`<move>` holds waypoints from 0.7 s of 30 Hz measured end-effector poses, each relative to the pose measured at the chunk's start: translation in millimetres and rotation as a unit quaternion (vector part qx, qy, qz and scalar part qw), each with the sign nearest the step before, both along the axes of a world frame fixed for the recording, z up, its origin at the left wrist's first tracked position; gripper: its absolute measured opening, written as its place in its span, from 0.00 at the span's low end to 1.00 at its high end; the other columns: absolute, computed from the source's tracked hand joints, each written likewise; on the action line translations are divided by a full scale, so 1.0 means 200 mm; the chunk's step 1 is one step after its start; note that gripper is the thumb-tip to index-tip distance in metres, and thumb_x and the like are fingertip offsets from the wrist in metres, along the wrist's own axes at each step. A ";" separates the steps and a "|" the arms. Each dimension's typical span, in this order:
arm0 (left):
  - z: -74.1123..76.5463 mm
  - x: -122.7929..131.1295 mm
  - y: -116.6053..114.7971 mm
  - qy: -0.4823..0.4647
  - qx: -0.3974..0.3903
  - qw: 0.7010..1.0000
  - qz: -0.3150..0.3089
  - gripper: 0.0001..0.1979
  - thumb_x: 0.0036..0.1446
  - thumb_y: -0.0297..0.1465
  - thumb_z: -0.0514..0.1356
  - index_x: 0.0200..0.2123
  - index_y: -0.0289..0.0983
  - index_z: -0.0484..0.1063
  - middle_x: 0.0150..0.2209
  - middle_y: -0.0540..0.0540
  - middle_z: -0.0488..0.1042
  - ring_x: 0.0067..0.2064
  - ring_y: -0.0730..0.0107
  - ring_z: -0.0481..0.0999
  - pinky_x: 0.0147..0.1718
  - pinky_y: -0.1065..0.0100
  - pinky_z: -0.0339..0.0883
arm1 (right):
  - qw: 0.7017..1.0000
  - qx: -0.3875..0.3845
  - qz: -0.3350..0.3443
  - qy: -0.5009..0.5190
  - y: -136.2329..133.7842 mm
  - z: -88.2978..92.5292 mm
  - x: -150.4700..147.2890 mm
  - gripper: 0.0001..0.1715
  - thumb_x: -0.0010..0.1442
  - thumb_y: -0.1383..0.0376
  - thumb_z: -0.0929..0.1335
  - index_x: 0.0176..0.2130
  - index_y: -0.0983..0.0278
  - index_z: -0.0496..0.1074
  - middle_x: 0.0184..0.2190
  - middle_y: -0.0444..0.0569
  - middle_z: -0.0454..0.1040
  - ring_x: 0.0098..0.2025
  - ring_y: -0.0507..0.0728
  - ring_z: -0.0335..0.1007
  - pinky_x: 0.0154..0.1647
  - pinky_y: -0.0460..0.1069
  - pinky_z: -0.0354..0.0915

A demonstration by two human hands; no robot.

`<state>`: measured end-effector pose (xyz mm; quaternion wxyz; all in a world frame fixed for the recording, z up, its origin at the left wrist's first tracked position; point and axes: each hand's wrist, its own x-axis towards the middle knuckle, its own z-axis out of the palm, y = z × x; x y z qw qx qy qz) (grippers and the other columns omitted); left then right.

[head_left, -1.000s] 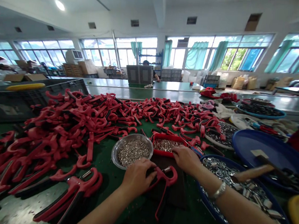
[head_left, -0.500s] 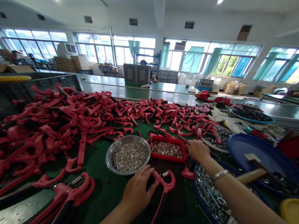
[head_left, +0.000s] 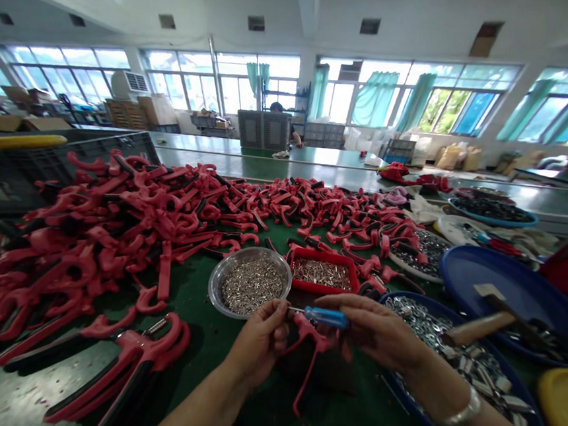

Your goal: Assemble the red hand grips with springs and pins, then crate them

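The left hand (head_left: 259, 340) firmly grasps a red plastic hooked handle (head_left: 309, 338) above a dark mat (head_left: 333, 391). The right hand (head_left: 375, 332) pinches a blue-handled screwdriver (head_left: 327, 317), its steel shaft pointing across at the handle. Just beyond sit a round steel bowl (head_left: 213, 280) and a red plastic tray (head_left: 321, 290), both well stocked with small metal fittings, and a blue plastic tray (head_left: 409, 295) of steel washers. To the left, a large heap of red-and-black handles (head_left: 129, 219) remains loose on the bench.

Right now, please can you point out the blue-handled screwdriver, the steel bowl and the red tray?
Blue-handled screwdriver (head_left: 325, 317): head view, on the blue handle.
Steel bowl (head_left: 252, 251): head view, on the far rim.
Red tray (head_left: 322, 288): head view, on the near rim.
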<state>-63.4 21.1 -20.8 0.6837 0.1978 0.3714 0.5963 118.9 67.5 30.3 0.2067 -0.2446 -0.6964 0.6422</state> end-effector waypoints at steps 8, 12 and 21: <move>-0.02 0.06 0.01 0.310 0.030 0.949 -0.040 0.19 0.47 0.44 0.60 0.34 0.34 0.68 0.22 0.53 0.66 0.18 0.81 0.59 0.16 0.77 0.52 | 0.942 0.193 -0.273 0.027 -0.05 -0.17 -0.07 0.12 0.61 0.58 0.60 0.38 0.63 0.67 0.32 0.48 0.70 0.28 0.53 0.69 0.29 0.48 0.68; -0.04 0.01 -0.01 0.681 0.122 0.722 0.005 0.20 0.51 0.39 0.57 0.46 0.36 0.68 0.46 0.42 0.71 0.43 0.61 0.71 0.43 0.61 0.63 | 0.904 0.196 -0.380 -0.002 -0.02 -0.25 -0.03 0.14 0.60 0.54 0.60 0.34 0.62 0.65 0.30 0.49 0.71 0.26 0.55 0.70 0.26 0.50 0.69; -0.08 0.01 -0.01 0.790 0.110 0.599 -0.069 0.26 0.55 0.40 0.50 0.55 0.35 0.61 0.55 0.42 0.65 0.52 0.59 0.67 0.49 0.62 0.62 | 0.875 0.280 -0.390 -0.056 0.00 -0.40 -0.08 0.11 0.58 0.57 0.63 0.33 0.62 0.62 0.27 0.47 0.70 0.29 0.57 0.70 0.32 0.52 0.66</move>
